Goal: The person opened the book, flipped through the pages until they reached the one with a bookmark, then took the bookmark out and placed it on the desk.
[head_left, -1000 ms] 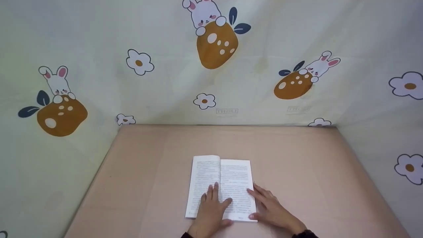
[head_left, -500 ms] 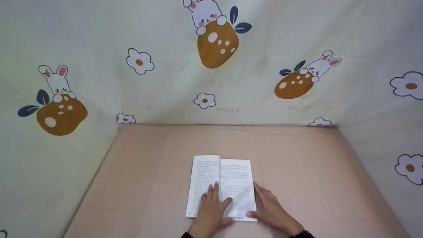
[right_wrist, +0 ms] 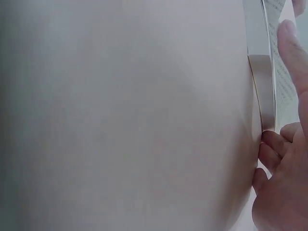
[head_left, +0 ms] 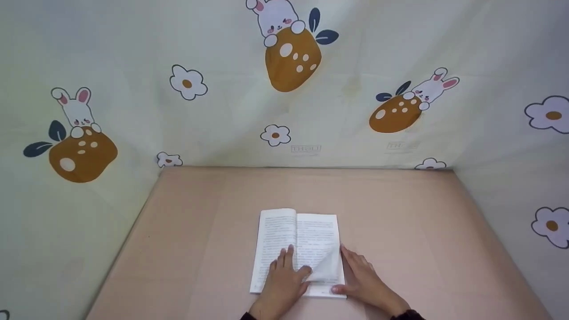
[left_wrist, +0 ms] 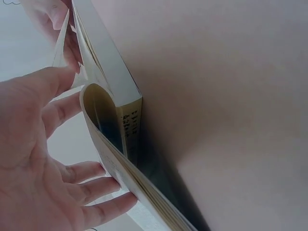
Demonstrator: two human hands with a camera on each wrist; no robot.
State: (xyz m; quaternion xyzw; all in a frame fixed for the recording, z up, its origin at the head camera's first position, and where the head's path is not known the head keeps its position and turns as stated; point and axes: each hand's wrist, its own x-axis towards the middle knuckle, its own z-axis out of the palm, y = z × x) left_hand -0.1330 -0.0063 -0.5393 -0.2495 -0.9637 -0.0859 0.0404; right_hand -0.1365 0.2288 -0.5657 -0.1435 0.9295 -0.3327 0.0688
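Observation:
An open book (head_left: 276, 231) with printed pages lies on the table. My left hand (head_left: 283, 280) is over its lower middle, pinching a page (head_left: 328, 267) between thumb and index finger; that page's lower corner is lifted and bent toward the left. In the left wrist view the other fingers (left_wrist: 103, 187) of this hand rest against the curved left-hand pages. My right hand (head_left: 366, 281) grips the book's lower right edge, its thumb (right_wrist: 290, 41) on top and curled fingers against the side. The book's spine (left_wrist: 129, 125) shows in the left wrist view.
The book stands on a light brown table (head_left: 191, 222). Pale cloth (head_left: 213, 129) printed with rabbits, orange fruit and flowers surrounds the table at the back and both sides. Dark sleeve cuffs (head_left: 406, 314) show at the wrists.
My left thumb has moved up toward the index finger, and the right page's lower corner has lifted and bent leftward. My right index finger has slid off the page to the book's side edge.

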